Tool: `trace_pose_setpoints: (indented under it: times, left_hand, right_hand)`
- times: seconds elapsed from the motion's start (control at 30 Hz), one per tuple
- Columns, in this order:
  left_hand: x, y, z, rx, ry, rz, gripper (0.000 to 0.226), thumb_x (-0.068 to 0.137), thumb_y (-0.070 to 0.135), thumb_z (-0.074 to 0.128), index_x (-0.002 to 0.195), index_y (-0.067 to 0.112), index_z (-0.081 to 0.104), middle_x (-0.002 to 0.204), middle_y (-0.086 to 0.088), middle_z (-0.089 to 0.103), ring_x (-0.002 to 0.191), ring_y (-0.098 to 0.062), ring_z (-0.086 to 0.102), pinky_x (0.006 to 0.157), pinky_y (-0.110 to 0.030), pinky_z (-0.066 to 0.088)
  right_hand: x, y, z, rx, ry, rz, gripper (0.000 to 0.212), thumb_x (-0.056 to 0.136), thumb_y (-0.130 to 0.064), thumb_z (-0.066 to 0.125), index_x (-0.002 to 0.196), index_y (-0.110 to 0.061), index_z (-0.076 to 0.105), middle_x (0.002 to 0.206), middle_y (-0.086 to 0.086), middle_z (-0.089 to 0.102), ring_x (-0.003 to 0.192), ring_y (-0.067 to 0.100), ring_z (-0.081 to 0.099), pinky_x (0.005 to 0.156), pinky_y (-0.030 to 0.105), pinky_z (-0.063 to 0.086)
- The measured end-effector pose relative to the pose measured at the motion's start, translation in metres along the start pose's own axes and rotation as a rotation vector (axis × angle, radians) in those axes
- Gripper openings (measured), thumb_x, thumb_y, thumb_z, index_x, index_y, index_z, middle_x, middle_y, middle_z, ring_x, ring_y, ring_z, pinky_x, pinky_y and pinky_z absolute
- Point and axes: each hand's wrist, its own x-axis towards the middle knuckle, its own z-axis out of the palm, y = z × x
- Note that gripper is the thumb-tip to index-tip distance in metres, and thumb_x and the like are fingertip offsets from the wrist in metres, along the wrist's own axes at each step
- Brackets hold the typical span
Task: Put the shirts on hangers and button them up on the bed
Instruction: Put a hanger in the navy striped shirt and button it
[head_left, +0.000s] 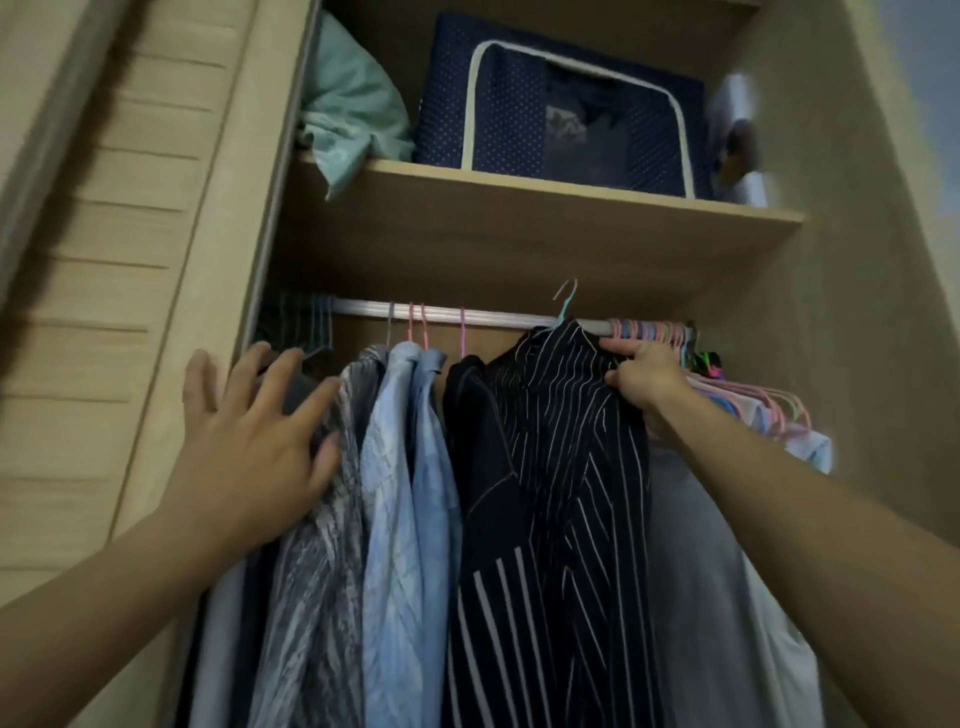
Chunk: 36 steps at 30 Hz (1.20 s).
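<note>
We're at the wardrobe, not the bed. Right hand pinches the collar/shoulder of the dark striped shirt, which sits on a light blue hanger. The hook stands above the rail, apparently not resting on it; blur makes that uncertain. Left hand is spread flat, fingers straight, pressing the grey patterned shirt and the two pale blue shirts toward the rail's left end, leaving a gap around the striped one.

Our read: this is the hang-up or fetch step for the striped shirt, and we can't tell which direction. Whether it's buttoned we can't see.

Next move calls for a clean hook path over the rail, with our left hand keeping the neighbours parked. The bunch of empty pastel hangers at the rail's right end touches the right hand, so snagging is a risk.
</note>
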Motion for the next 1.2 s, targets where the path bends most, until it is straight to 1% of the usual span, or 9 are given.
trace_pose_setpoints:
  times: [0.1,0.2,0.33,0.63,0.83,0.9,1.0,1.07,1.2]
  left_hand:
    - [-0.001,-0.001,0.004,0.057,-0.016,-0.009,0.061,0.089,0.05,0.046,0.139,0.02,0.062,0.149,-0.021,0.048,0.142,-0.042,0.037,0.113,-0.071,0.014]
    - [-0.001,0.0,0.007,0.097,-0.023,-0.028,0.062,0.089,0.051,0.044,0.14,0.02,0.061,0.15,-0.021,0.047,0.143,-0.042,0.036,0.112,-0.072,0.015]
    - [-0.001,-0.001,0.009,0.124,-0.017,-0.03,0.063,0.088,0.05,0.044,0.14,0.02,0.06,0.151,-0.021,0.045,0.143,-0.041,0.034,0.113,-0.072,0.014]
    - [-0.001,0.0,0.011,0.146,-0.005,-0.015,0.063,0.09,0.052,0.043,0.141,0.019,0.059,0.151,-0.021,0.044,0.142,-0.042,0.035,0.113,-0.073,0.012]
    - [-0.002,0.0,0.008,0.142,-0.026,-0.014,0.064,0.091,0.054,0.04,0.142,0.021,0.058,0.152,-0.02,0.042,0.143,-0.041,0.034,0.113,-0.073,0.012]
    - [-0.002,0.001,0.008,0.139,-0.037,-0.02,0.064,0.09,0.054,0.04,0.141,0.021,0.059,0.152,-0.02,0.043,0.143,-0.04,0.034,0.113,-0.073,0.011]
    - [-0.001,0.002,0.007,0.137,-0.036,-0.025,0.062,0.089,0.052,0.043,0.139,0.022,0.061,0.151,-0.02,0.045,0.142,-0.04,0.036,0.113,-0.073,0.012]
    - [-0.001,0.002,0.007,0.143,-0.036,-0.025,0.061,0.088,0.051,0.044,0.138,0.021,0.061,0.151,-0.02,0.045,0.142,-0.04,0.037,0.113,-0.073,0.012]
    - [-0.001,0.004,0.008,0.156,-0.045,-0.035,0.06,0.089,0.052,0.043,0.137,0.021,0.062,0.15,-0.02,0.046,0.141,-0.04,0.038,0.113,-0.073,0.012]
  right_hand:
    - [0.007,0.001,0.023,-0.114,-0.096,-0.007,0.055,0.096,0.013,0.052,0.142,-0.015,0.058,0.129,0.018,0.063,0.078,0.018,0.059,0.048,0.014,0.047]
    - [0.004,0.016,0.04,-0.198,-0.177,-0.001,0.055,0.093,0.015,0.055,0.139,-0.015,0.06,0.131,0.015,0.063,0.086,0.018,0.059,0.066,0.019,0.051]
    - [-0.006,0.044,0.037,-0.172,-0.239,0.037,0.056,0.093,0.012,0.059,0.139,-0.02,0.06,0.118,0.005,0.057,0.076,0.006,0.055,0.05,0.01,0.045]
    - [-0.004,0.037,0.05,0.001,-0.406,0.033,0.065,0.088,0.013,0.065,0.139,-0.028,0.061,0.119,0.006,0.071,0.098,0.022,0.071,0.081,0.033,0.06]
    - [-0.014,0.031,0.064,0.032,-0.429,-0.067,0.051,0.1,-0.032,0.063,0.147,-0.02,0.05,0.132,-0.004,0.061,0.114,0.016,0.063,0.097,0.035,0.053]
    - [-0.012,0.035,0.046,-0.205,-0.157,-0.238,0.039,0.104,-0.042,0.051,0.13,-0.013,0.061,0.113,-0.001,0.067,0.101,0.02,0.065,0.078,0.033,0.053]
    - [0.008,0.057,0.005,-1.018,0.372,-0.608,0.019,0.092,-0.016,0.059,0.1,0.0,0.067,0.093,0.02,0.066,0.09,0.039,0.06,0.072,0.042,0.049]
    - [0.017,0.065,-0.019,-1.395,0.395,-0.523,0.027,0.084,-0.011,0.056,0.107,-0.002,0.068,0.108,0.021,0.064,0.104,0.04,0.054,0.084,0.045,0.046]
    - [0.021,0.073,-0.037,-1.655,0.307,-0.341,0.033,0.094,-0.019,0.048,0.123,-0.018,0.064,0.125,0.005,0.062,0.118,0.027,0.053,0.095,0.039,0.045]
